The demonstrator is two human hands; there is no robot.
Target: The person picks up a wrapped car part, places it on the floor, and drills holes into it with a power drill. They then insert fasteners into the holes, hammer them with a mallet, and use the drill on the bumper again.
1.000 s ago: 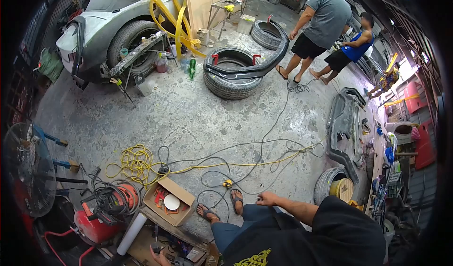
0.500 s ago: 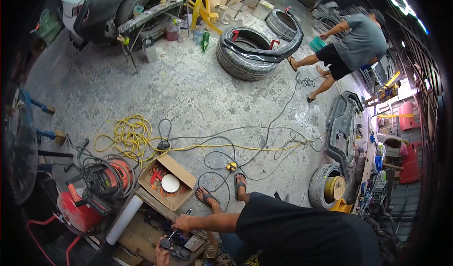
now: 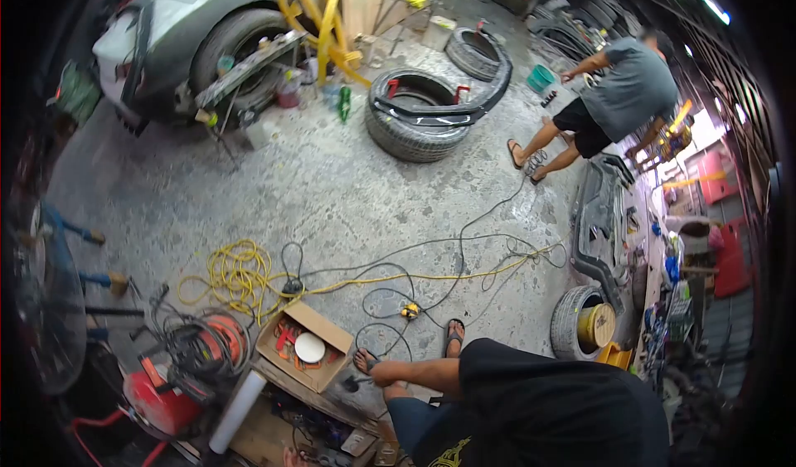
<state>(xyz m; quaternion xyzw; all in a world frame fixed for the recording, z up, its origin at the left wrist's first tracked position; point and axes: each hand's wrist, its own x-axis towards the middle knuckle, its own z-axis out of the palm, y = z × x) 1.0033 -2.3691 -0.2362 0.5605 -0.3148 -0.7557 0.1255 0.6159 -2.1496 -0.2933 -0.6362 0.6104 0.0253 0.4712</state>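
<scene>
At the left end of a brown wooden bench (image 3: 333, 401), a pale cylindrical tube (image 3: 236, 413) slants beside a red rounded tank (image 3: 162, 405). Your left hand (image 3: 290, 457) shows only in part at the bottom of the view, near dark clutter; whether its fingers are spread or pinching anything cannot be told.

Along the bench's far edge sits an open brown cardboard box (image 3: 327, 326), with a white round disc (image 3: 309, 348) among orange-red pieces (image 3: 286, 334). It lies beyond your left hand and to the left of your right, apart from the left and near the right. The walls should prove light and fairly stiff, apt to flex at the rim, so a hold low on two opposite sides looks surest; the disc, seemingly smooth, may slip and is best taken by its edge.

Off the box's right corner, a small dark object (image 3: 351, 384) lies just beside your right hand (image 3: 385, 373). Blur hides whether they touch, and whether those fingers pinch or rest loose.
</scene>
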